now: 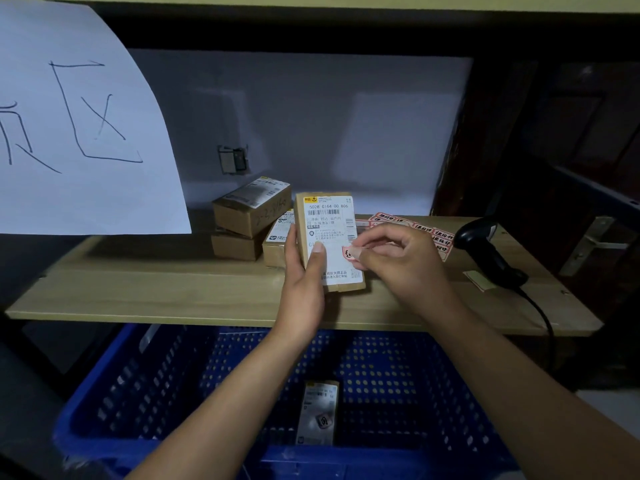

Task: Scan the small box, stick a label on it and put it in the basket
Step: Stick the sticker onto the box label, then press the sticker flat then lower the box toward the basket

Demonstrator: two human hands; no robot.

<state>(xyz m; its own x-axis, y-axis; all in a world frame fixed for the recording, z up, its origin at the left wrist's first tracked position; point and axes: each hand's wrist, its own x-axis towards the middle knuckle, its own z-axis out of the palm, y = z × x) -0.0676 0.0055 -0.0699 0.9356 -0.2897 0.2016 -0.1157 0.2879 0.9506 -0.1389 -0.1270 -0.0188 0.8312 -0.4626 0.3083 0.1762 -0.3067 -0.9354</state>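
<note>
My left hand holds a small cardboard box upright above the wooden shelf, its white shipping label facing me and my thumb pressed on the label. My right hand pinches a small red label at the box's right edge, touching the white face. The sheet of red labels lies on the shelf behind my right hand. A black barcode scanner rests at the shelf's right end. Below the shelf sits the blue basket, with one labelled box lying inside.
Three more small boxes are piled on the wooden shelf just left of the held box. A large white paper sign hangs at upper left. The scanner's cable drops over the shelf's right front edge.
</note>
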